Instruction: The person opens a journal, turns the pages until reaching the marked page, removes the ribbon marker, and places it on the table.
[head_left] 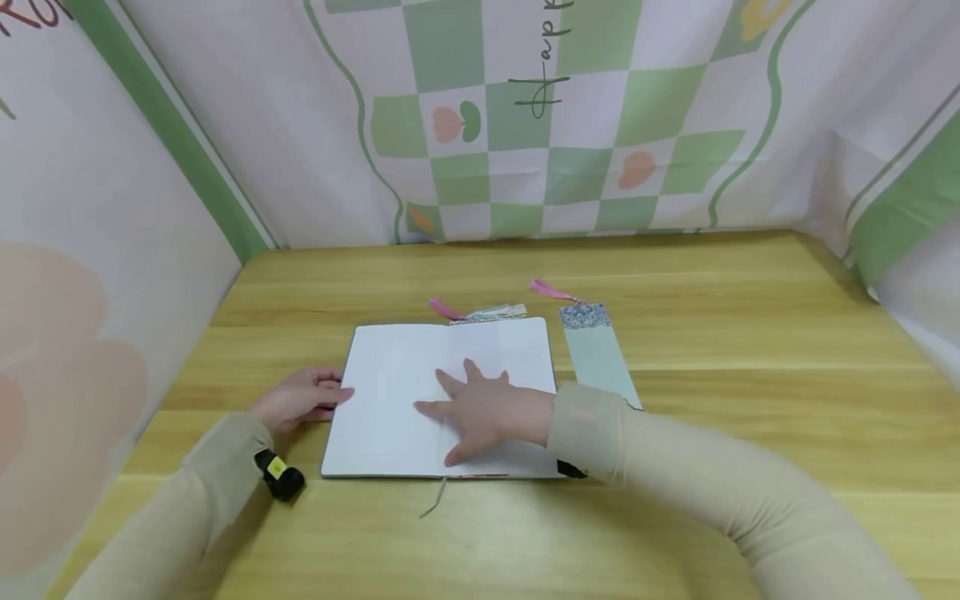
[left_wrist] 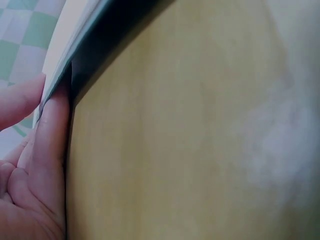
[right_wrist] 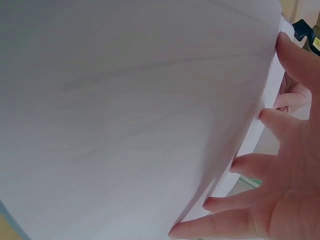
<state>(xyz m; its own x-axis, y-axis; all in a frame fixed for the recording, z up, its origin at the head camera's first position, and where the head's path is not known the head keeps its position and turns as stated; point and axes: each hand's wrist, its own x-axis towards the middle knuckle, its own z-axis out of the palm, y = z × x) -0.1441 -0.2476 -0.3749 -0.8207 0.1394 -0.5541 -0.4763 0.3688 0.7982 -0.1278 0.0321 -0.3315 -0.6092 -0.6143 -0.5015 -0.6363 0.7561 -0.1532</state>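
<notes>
Notebook (head_left: 386, 392) lies open on the wood-grain surface (head_left: 720, 333), slightly left of centre, white pages facing up; thin ribbon (head_left: 433, 500) trails from its near edge. Left hand (head_left: 303, 396) pinches the notebook's left edge, thumb on top, fingers beneath. Right hand (head_left: 483, 412) spread wide, palm down on the right page, some fingertips across the centre fold; nothing gripped. Surface: yellow-brown, grain running left to right, soft glare near the front. Right of notebook: pale-green bookmark (head_left: 600, 358), blue patterned band at its far end, pink tassel beyond, near end meeting the right sleeve. Just behind notebook: second pink tassel (head_left: 446, 310) beside a pale striped item, identity unclear. Room: printed cloth on three sides. Rear cloth (head_left: 517, 179): green-and-white checks, peach motifs, wavy green borders, sideways lettering. Left cloth (head_left: 82, 200): green band, large peach shape, cropped lettering. Right cloth (head_left: 918, 308): white with green band.
</notes>
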